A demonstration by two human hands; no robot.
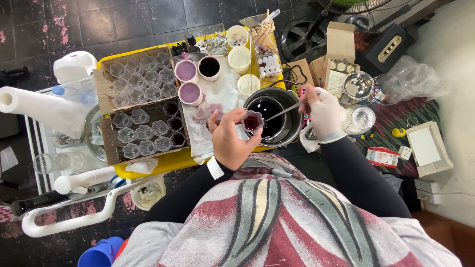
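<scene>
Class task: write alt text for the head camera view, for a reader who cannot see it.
A person's left hand holds a small clear cup of dark red liquid beside a black pot, while the right hand holds a long spoon toward it. Trays of empty clear cups sit to the left on a yellow table.

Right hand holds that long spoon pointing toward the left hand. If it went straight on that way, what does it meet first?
Likely the small clear cup of dark red liquid held in the left hand. The right hand aims the spoon across the black pot straight at it. Depth is unclear, so its tip may already touch the cup.
</scene>
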